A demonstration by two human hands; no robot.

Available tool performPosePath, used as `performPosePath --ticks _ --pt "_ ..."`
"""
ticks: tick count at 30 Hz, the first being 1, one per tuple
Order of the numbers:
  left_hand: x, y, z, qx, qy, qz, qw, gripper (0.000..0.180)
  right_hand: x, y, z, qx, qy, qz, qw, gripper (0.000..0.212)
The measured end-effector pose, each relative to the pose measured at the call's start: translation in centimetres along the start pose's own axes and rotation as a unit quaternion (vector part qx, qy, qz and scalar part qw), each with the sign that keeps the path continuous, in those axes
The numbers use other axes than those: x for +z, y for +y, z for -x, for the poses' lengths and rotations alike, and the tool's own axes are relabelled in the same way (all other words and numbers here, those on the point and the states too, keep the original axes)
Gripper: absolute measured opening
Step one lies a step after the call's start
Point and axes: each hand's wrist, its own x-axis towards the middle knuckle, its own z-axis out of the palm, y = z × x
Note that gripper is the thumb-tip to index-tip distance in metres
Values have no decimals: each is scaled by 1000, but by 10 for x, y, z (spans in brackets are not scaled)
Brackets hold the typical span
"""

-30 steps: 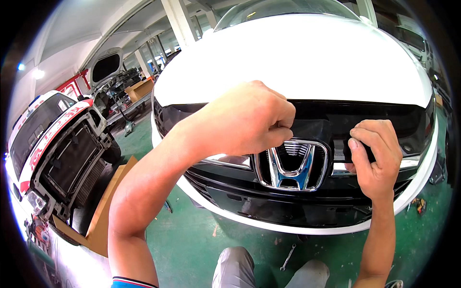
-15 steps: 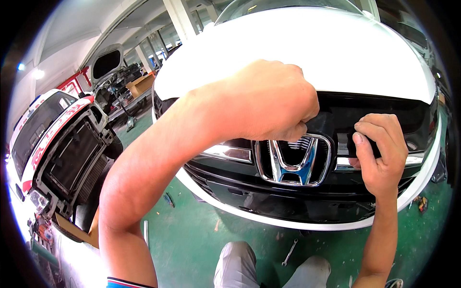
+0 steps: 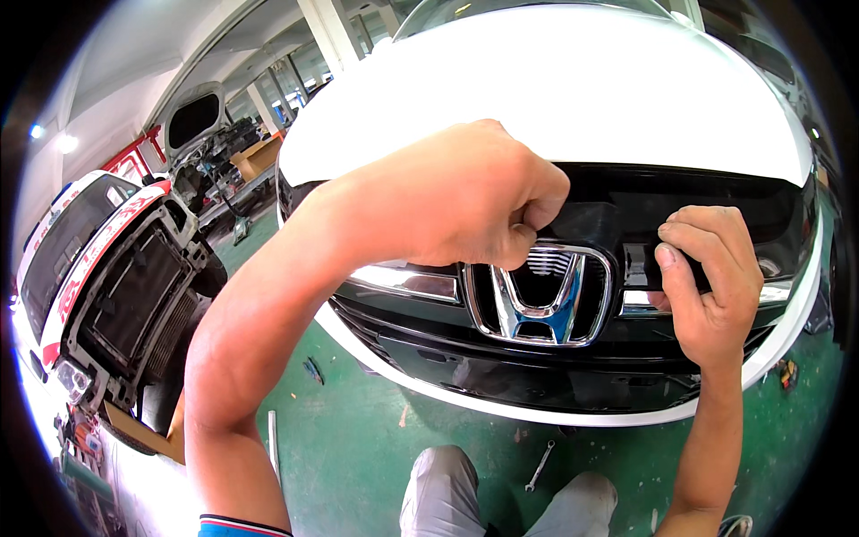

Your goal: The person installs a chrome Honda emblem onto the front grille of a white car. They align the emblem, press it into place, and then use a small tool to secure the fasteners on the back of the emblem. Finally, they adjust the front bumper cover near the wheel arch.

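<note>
In front of me is a white car's front end with a glossy black grille panel (image 3: 662, 192) and a chrome-framed emblem (image 3: 550, 327). My left hand (image 3: 501, 201) is closed, knuckles up, just above the emblem's upper left part. Its fingers are curled in, and what they hold, if anything, is hidden. To the right of the emblem, my right hand (image 3: 716, 277) is held up by the panel, above a chrome strip (image 3: 637, 304). Its fingers are bent, the thumb stands apart from them, and nothing shows between.
The white hood (image 3: 555, 89) spreads beyond the grille, the white bumper edge (image 3: 573, 418) below it. A wrench (image 3: 540, 467) lies on the green floor (image 3: 358, 430) between my knees. At left stands another car with its front stripped (image 3: 134, 295). A pale strip (image 3: 273, 447) lies near my left arm.
My left hand has shifted a little left and turned, uncovering more of the emblem's top and the panel. My right hand has stayed almost where it was.
</note>
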Motion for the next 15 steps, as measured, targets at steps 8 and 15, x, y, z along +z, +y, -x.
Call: performPosePath --ticks 8,15 --pt "-3 -2 5 -24 -29 40 998 13 0 0 -1 -8 1 1 1000 19" --pt "-1 -12 11 -5 -10 55 998 13 3 0 0 -7 8 -3 1000 18"
